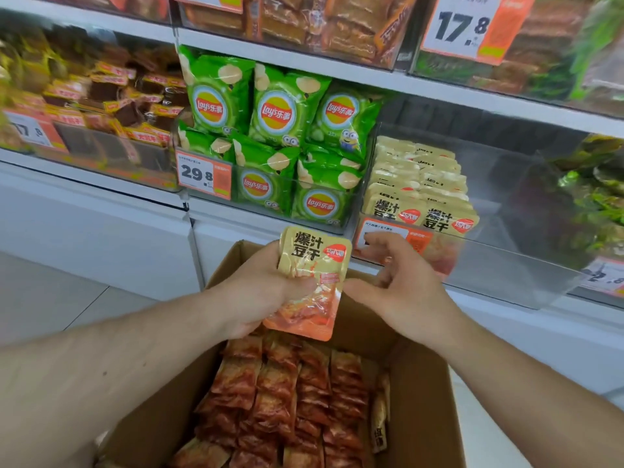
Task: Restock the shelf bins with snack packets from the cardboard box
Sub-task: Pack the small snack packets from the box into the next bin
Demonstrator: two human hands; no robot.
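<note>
- Cream-and-orange snack packets (312,282), a small stack, gripped upright in left hand (256,292) above open cardboard box (425,383); thumb across front of stack, fingers curled behind.
- Right hand (401,288) just beside stack's right edge, fingers (378,246) loosely bent and spread, holding nothing; thumb tip close to packet edge, contact unclear.
- Inside box: rows of same packets (287,400) standing on edge, red-orange lower ends showing, a few more wedged sideways along right wall.
- Straight ahead on shelf (337,67): clear plastic bin (506,258) part filled, matching cream packets (418,184) lined in two rows at its left side, remainder of bin bare.
- Orange price tag (415,243) on bin front, partly hidden behind right hand.
- Next bin to left: green crisp bags (280,136) piled high, tag (204,175) reading 29.8.
- Further left: brown and yellow wrapped snacks (101,96), blurred.
- Upper shelf: brown packets behind clear fronts, tag (469,25) reading 17.8.
- White cabinet panels (94,238) below shelf, pale tiled floor (50,298) at lower left.
</note>
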